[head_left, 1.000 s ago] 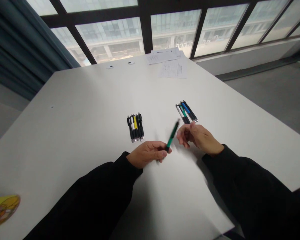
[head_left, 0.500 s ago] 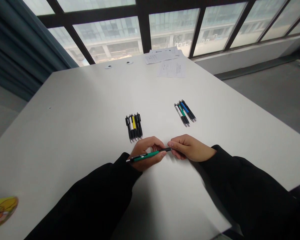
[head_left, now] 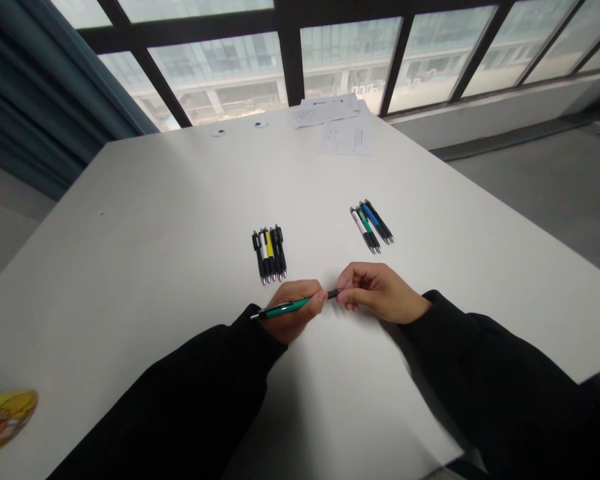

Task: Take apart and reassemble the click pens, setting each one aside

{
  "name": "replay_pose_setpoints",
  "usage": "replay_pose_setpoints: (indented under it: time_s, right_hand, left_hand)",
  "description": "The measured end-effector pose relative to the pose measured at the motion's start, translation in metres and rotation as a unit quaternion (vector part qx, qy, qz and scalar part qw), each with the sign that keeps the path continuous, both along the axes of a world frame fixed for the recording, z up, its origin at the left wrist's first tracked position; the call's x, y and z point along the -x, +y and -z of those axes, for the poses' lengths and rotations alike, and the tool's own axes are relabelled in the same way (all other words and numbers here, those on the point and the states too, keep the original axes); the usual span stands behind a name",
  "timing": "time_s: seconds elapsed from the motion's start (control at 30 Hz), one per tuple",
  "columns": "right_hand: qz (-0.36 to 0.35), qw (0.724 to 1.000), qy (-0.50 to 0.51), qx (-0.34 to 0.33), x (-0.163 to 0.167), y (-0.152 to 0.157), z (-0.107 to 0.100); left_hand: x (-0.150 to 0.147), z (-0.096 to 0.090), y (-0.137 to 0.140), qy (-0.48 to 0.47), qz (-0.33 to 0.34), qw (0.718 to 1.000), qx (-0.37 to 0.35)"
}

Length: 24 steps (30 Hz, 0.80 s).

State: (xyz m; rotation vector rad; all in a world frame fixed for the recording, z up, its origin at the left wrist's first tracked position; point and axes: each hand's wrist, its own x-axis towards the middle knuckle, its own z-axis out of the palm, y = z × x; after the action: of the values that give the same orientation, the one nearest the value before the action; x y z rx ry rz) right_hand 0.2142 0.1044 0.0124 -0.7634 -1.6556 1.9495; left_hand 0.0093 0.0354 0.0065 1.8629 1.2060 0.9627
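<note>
A green pen point(head_left: 286, 307) with a black grip lies across my left hand point(head_left: 295, 312), whose thumb and fingers are closed round it. Its clip end points left and its tip points right. At that tip, my right hand point(head_left: 375, 290) has its thumb and fingertips pinched together on the end of the pen. Just beyond my left hand is a row of several pens point(head_left: 270, 253), mostly black, with one yellow and one white among them. Farther right lies a second group of pens point(head_left: 371, 225) in white, green, blue and black.
White papers point(head_left: 345, 137) with print lie at the far end of the white table point(head_left: 180, 220). Two small white pieces with dark spots point(head_left: 219, 133) are near the far edge. A yellow picture-printed object point(head_left: 7, 420) sits at the near left.
My left fingers have shifted their hold and the thumb now lies over the pen's grip. My right fingers have curled differently at the tip. Both pen groups stay put.
</note>
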Motion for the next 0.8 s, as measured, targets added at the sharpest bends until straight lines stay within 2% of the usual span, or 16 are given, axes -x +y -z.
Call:
replay_pose_setpoints:
  time_s: [0.13,0.3,0.47,0.63,0.8]
  right_hand:
    - [0.016,0.999,0.041,0.014,0.0007,0.0009,-0.0001]
    - [-0.018,0.999,-0.035,-0.023,-0.0013,0.0024,-0.0004]
    - [0.022,0.998,0.056,0.000,-0.0012,0.0030,0.0020]
    - [-0.023,0.999,-0.023,-0.015,-0.0016,0.0033,0.0020]
    - [0.023,0.999,0.046,-0.019,-0.0018,0.0045,0.0023]
  left_hand:
    - [0.0007,-0.0001,0.0012,-0.016,-0.012,1.000,0.007]
    - [0.0021,-0.0001,0.0013,-0.024,-0.019,0.999,0.010]
    - [0.0027,-0.0005,0.0011,-0.021,-0.018,1.000,0.007]
    - [0.0035,0.0017,0.0016,-0.018,-0.015,1.000,0.011]
    - [0.0049,0.0037,0.0021,-0.032,-0.010,0.999,0.013]
